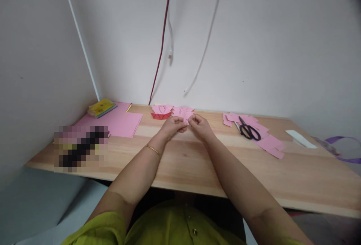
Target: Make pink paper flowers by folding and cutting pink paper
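My left hand (pixel 172 126) and my right hand (pixel 199 125) meet near the back middle of the table, fingers pinched together. Between them is a pink paper cutout (pixel 183 112) with a jagged edge, its lower part at my fingertips. Just to the left lies another pink paper piece (pixel 162 109) with cut marks, and in front of it a red folded paper piece (pixel 160 115). My fingers hide part of the held paper, so its fold is not clear.
Black-handled scissors (pixel 249 132) lie on pink paper scraps (pixel 269 144) at the right. A white strip (pixel 301 139) sits farther right. Pink sheets (pixel 124 124) and a yellow packet (pixel 102 107) are at the left, near a pixelated dark object. Cables (pixel 163 38) hang down the wall.
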Action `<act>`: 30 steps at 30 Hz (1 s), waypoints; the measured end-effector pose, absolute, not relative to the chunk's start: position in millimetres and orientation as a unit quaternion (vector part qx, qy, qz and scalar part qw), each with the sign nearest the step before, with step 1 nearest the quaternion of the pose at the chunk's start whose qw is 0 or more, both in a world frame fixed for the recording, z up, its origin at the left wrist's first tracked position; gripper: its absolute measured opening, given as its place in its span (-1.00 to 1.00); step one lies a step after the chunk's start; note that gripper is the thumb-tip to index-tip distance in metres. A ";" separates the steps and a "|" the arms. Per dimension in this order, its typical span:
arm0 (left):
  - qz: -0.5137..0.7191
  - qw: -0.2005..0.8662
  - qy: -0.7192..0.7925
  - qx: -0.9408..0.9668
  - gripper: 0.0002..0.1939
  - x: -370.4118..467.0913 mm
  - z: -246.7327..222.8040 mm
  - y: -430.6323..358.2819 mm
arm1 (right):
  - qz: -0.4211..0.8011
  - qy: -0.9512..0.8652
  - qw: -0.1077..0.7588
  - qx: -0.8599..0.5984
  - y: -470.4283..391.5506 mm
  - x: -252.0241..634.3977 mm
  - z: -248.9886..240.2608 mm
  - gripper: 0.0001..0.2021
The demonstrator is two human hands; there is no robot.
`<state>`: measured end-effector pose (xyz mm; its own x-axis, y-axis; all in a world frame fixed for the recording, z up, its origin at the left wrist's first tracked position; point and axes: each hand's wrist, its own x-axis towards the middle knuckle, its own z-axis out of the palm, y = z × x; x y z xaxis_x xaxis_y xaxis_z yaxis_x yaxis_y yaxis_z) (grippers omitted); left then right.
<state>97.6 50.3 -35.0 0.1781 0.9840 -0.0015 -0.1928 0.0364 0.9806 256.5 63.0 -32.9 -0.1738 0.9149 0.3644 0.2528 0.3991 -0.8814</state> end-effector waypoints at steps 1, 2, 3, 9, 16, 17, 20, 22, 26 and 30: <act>0.493 0.587 0.404 0.499 -0.73 98.0 -37.6 50.9 | 0.347 -0.684 0.480 -0.427 63.0 256.2 -33.1 -0.80; 0.494 0.578 0.405 0.508 -0.71 98.5 -40.0 51.5 | 0.349 -0.684 0.478 -0.427 62.8 255.9 -33.1 -0.80; 0.496 0.568 0.408 0.515 -0.70 99.1 -41.9 51.9 | 0.349 -0.684 0.476 -0.428 62.5 255.6 -33.0 -0.80; 0.508 0.538 0.420 0.525 -0.74 101.0 -41.7 51.1 | 0.327 -0.705 0.468 -0.421 61.6 256.7 -31.2 -0.76; 0.495 0.519 0.437 0.543 -0.80 101.7 -35.7 46.8 | 0.323 -0.711 0.468 -0.413 61.9 257.4 -32.4 -0.78; 0.489 0.517 0.440 0.548 -0.82 101.8 -35.0 46.2 | 0.318 -0.715 0.465 -0.414 61.7 257.1 -32.3 -0.78; 0.476 0.512 0.445 0.560 -0.84 101.9 -32.9 44.9 | 0.289 -0.733 0.451 -0.419 60.7 256.1 -31.0 -0.78; 0.473 0.511 0.440 0.566 -0.83 102.1 -32.1 44.4 | 0.273 -0.745 0.444 -0.415 59.8 255.8 -29.8 -0.77; 0.492 0.514 0.433 0.554 -0.78 103.2 -32.6 44.3 | 0.274 -0.749 0.450 -0.402 60.3 256.7 -30.3 -0.74; 0.516 0.514 0.443 0.522 -0.75 104.7 -35.6 45.7 | 0.315 -0.725 0.456 -0.409 63.5 259.0 -33.4 -0.69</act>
